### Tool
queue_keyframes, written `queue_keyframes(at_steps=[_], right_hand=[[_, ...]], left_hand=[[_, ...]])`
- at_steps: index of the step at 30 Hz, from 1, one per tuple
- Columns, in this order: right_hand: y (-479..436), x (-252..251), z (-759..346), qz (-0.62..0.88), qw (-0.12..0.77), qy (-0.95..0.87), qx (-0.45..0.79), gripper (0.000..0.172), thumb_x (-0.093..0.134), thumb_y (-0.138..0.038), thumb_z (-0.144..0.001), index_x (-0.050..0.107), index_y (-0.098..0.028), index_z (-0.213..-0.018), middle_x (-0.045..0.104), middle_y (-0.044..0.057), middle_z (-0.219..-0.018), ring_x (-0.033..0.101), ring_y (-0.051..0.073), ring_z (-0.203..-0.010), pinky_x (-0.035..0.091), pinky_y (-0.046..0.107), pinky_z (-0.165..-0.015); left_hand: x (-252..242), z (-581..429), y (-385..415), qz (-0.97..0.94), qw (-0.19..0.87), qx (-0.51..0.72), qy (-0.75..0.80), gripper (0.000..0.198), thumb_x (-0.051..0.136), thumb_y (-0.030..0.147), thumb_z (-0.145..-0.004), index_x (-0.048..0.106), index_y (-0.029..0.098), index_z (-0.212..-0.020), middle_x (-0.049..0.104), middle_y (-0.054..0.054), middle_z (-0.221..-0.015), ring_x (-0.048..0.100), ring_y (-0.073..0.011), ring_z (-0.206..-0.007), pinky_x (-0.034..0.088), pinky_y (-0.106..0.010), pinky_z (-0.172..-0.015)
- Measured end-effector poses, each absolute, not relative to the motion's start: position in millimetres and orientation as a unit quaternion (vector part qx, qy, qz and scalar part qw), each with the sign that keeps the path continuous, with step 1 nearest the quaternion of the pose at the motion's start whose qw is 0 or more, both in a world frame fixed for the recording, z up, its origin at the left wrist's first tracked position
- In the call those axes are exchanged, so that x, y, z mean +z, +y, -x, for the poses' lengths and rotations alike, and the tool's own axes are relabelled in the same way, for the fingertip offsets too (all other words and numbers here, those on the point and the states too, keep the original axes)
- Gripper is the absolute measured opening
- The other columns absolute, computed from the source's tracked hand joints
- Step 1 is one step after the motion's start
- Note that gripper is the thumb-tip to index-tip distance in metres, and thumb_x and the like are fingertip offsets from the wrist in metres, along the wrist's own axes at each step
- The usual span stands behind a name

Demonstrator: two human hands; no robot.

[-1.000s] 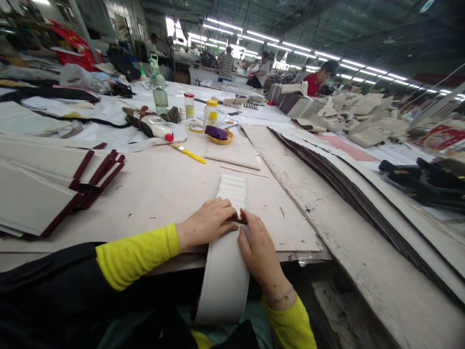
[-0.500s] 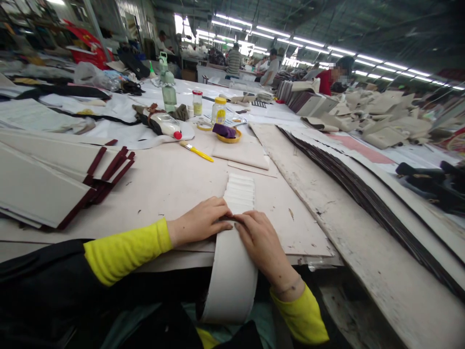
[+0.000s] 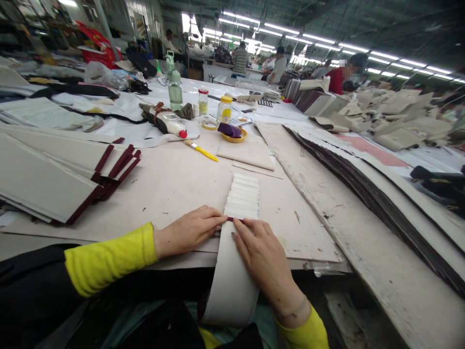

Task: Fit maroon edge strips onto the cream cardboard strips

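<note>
A long off-white strip (image 3: 232, 271) runs over the table's front edge and hangs in a curve towards my lap. Its far part, lying on the table, is ridged with several crosswise folds (image 3: 244, 194). Across it, a narrow dark red fold (image 3: 235, 219) shows between my fingertips. My left hand (image 3: 194, 231) pinches the left end of this fold, fingers close together. From the right, my right hand (image 3: 263, 252) grips the fold and strip, its fingers bent over the upper face. The thumbs are mostly hidden.
Stacked off-white panels with dark red edges (image 3: 54, 179) lie at left. Beyond the strip are a yellow brush (image 3: 201, 150), a yellow dish (image 3: 234, 135) with purple cloth, jars and bottles. A long stack of dark-edged sheets (image 3: 363, 203) lies right. People work farther back.
My fingertips have spread apart along the fold, uncovering its dark red face. The left hand has shifted left, and the whole view has swung slightly.
</note>
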State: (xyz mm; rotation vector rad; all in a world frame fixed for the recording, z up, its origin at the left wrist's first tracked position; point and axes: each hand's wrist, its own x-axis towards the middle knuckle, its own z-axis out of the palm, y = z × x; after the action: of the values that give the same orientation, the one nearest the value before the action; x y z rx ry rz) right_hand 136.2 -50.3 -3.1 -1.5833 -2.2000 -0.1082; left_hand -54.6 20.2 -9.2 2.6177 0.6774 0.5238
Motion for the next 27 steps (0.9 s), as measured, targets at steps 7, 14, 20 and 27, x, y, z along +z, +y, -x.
queue_keyframes(at_steps=[7, 14, 20, 27], right_hand=[[-49.6, -7.8, -136.0, 0.573, 0.231, -0.785, -0.039, 0.03, 0.044, -0.029, -0.085, 0.055, -0.02, -0.112, 0.058, 0.01, -0.097, 0.05, 0.024, -0.091, 0.047, 0.041, -0.077], [-50.8, -9.5, -135.6, 0.57, 0.246, -0.783, -0.042, 0.03, 0.043, -0.027, -0.085, 0.055, -0.019, -0.112, 0.058, 0.01, -0.097, 0.051, 0.024, -0.09, 0.047, 0.041, -0.077], [-51.2, -11.8, -135.6, 0.579, 0.25, -0.776, -0.031, 0.031, 0.044, -0.023, -0.084, 0.055, -0.018, -0.113, 0.057, 0.011, -0.098, 0.05, 0.024, -0.092, 0.046, 0.042, -0.079], [-55.2, -17.7, -137.8, 0.572, 0.317, -0.756, -0.007, 0.03, 0.043, -0.019, -0.084, 0.053, -0.017, -0.112, 0.058, 0.009, -0.103, 0.049, 0.022, -0.096, 0.044, 0.04, -0.086]], left_hand=[[8.3, 49.0, 43.6, -0.842, 0.344, 0.163, 0.382, 0.025, 0.04, 0.033, -0.085, 0.058, 0.016, -0.085, 0.058, -0.001, -0.078, 0.052, -0.0125, -0.074, 0.042, -0.023, -0.069], [4.3, 22.3, 69.7, -0.785, 0.41, 0.127, 0.447, 0.034, 0.048, 0.049, -0.074, 0.052, 0.014, -0.072, 0.049, 0.003, -0.059, 0.042, -0.0095, -0.053, 0.032, -0.02, -0.048], [14.9, 13.8, 68.5, -0.819, 0.385, 0.147, 0.399, 0.024, 0.052, 0.038, -0.072, 0.049, 0.015, -0.066, 0.047, 0.004, -0.06, 0.04, -0.009, -0.057, 0.031, -0.02, -0.052], [37.5, 2.7, 56.5, -0.739, 0.53, 0.121, 0.398, 0.039, 0.042, 0.049, -0.078, 0.049, 0.015, -0.095, 0.053, 0.0, -0.079, 0.049, -0.0114, -0.069, 0.041, -0.022, -0.06]])
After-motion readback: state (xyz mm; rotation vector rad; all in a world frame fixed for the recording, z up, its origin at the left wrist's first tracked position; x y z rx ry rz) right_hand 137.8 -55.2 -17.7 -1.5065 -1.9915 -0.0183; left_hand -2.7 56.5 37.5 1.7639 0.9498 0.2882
